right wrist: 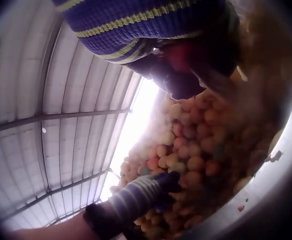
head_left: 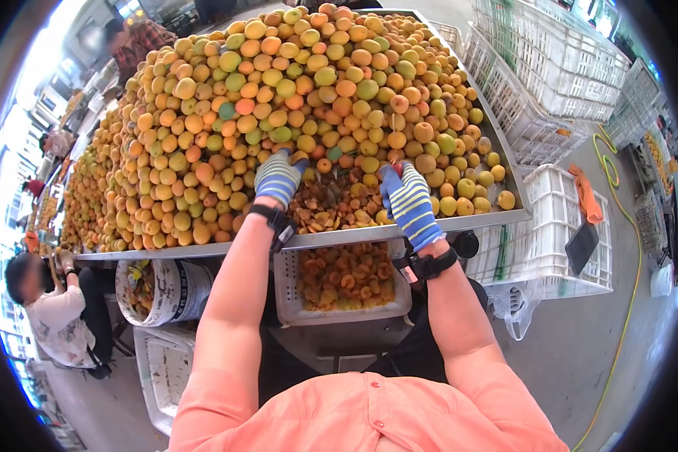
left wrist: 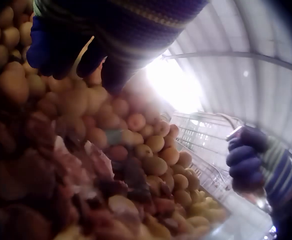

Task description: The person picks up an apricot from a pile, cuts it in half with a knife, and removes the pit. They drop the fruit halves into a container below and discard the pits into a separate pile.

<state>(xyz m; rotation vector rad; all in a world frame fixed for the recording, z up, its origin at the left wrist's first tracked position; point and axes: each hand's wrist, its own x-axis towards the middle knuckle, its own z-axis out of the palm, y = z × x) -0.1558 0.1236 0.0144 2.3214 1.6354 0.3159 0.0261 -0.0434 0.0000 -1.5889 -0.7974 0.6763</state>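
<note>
My left hand (head_left: 279, 179), in a blue-and-white striped glove, reaches into the front of a big heap of apricots (head_left: 264, 83). Its fingers point down at the fruit with gaps between them. My right hand (head_left: 412, 197), gloved alike, grips a small knife (right wrist: 216, 82) by its red handle (head_left: 396, 170), close over the front of the pile; the blade is blurred in the right wrist view. Between the hands, cut apricot pieces (head_left: 331, 202) lie on the metal table (head_left: 467, 221). Below the edge, a white crate (head_left: 339, 316) holds apricot halves (head_left: 345, 279).
A white bucket (head_left: 192, 290) with scraps and a white bin (head_left: 166, 369) stand at lower left. Stacked white crates (head_left: 550, 53) rise at right; another crate (head_left: 542, 256) carries an orange glove (head_left: 586, 194). A yellow hose (head_left: 631, 301) crosses the floor. Another person (head_left: 56, 309) sits at left.
</note>
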